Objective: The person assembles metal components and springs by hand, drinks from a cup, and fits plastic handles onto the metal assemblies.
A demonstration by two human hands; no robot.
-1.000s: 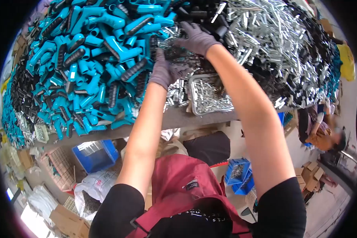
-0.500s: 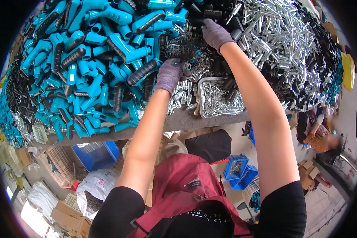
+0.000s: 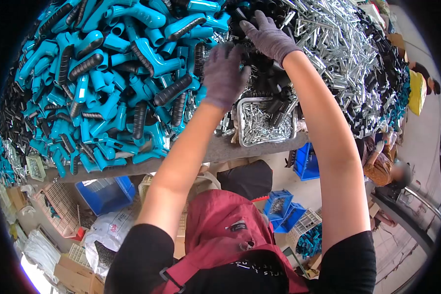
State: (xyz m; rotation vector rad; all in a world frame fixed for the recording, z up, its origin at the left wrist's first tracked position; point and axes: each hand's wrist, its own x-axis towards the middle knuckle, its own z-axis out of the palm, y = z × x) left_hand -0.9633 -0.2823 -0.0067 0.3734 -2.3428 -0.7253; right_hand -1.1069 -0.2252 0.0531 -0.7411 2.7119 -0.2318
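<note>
My left hand (image 3: 225, 76), in a grey-purple glove, is over small metal parts beside the teal housings (image 3: 157, 56), its fingers spread and nothing seen in it. Farther right and forward, my gloved right hand (image 3: 270, 40) reaches over black parts (image 3: 264, 73), fingers apart, with no part visible in its grasp. Right of it lies a big heap of silvery metal pieces (image 3: 328, 44). A clear tray (image 3: 267, 142) of small metal parts and some black pieces sits at the near edge, between my forearms.
The grey table edge (image 3: 218, 153) runs below the heaps. Beneath it are blue crates (image 3: 105, 195), a pinkish crate (image 3: 61, 210), a white sack (image 3: 105, 235) and a black-covered object (image 3: 245, 179). Another person (image 3: 382, 166) is at the right.
My left hand has lifted off the small wire-like parts and opened. My right hand has moved slightly forward and spread its fingers. The whole view has shifted a little.
</note>
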